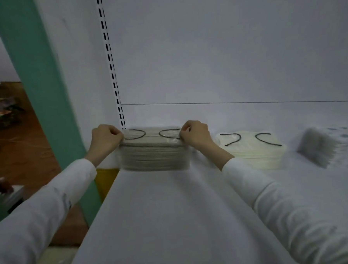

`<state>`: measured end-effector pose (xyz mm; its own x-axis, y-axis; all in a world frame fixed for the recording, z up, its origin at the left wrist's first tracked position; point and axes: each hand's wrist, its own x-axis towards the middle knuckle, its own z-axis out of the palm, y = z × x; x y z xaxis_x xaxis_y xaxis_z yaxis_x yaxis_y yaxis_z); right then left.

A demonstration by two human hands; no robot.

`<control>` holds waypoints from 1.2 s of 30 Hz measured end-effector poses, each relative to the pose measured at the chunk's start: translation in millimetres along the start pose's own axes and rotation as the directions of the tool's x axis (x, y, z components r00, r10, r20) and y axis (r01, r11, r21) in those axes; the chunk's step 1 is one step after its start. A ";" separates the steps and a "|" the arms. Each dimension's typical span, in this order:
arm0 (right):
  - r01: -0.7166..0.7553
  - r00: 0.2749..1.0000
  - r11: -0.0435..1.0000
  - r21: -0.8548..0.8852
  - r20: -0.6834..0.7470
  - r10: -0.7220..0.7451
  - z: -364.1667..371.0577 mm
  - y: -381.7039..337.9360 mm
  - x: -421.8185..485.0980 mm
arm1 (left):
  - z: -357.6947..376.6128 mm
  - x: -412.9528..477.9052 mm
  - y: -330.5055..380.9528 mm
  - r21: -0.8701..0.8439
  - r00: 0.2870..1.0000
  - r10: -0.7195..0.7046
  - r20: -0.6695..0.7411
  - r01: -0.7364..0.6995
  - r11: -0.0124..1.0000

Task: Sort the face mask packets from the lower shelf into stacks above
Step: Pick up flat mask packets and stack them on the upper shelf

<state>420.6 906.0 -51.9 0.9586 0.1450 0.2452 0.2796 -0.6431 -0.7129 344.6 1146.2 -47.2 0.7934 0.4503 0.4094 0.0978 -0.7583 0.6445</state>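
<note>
A stack of beige face mask packets with black ear loops sits at the back left of the white shelf. My left hand grips the stack's left end and my right hand grips its right end, fingers curled over the top packet. To the right lies a lower stack of cream mask packets, also with black loops. Farther right a grey stack of packets looks blurred. The lower shelf is out of view.
The white back panel rises right behind the stacks, with a slotted upright at its left edge. A green post stands left of the shelf. Clutter lies on the brown floor beyond. Something yellow shows under the shelf's left edge.
</note>
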 end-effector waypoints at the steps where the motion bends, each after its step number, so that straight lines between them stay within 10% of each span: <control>1: 0.000 1.000 1.000 -0.019 0.000 0.000 -0.2 0.5 0.3 | 0.7 -0.7 -1.3 0.000 1.000 0.004 0.004 -0.004 1.000; 13: 0.179 0.973 0.970 -0.162 -0.116 -0.199 -28.0 -0.1 -13.8 | -22.2 -12.8 11.3 0.092 0.979 0.179 -0.093 -0.171 0.981; 31: 0.596 0.696 0.498 -0.630 0.094 -0.712 -171.6 71.1 -187.4 | 15.7 -216.1 179.4 -0.022 0.865 0.434 0.250 -0.444 0.896; 36: 0.615 0.728 0.554 -0.561 0.135 -0.672 -222.9 117.1 -257.4 | 46.0 -302.7 230.2 -0.058 0.843 0.444 0.305 -0.449 0.892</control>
<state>194.6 625.8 -52.0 0.5177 0.6393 0.5685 0.7143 -0.6888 0.1241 154.6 813.6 -52.5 0.8952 -0.1010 0.4341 -0.3039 -0.8509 0.4286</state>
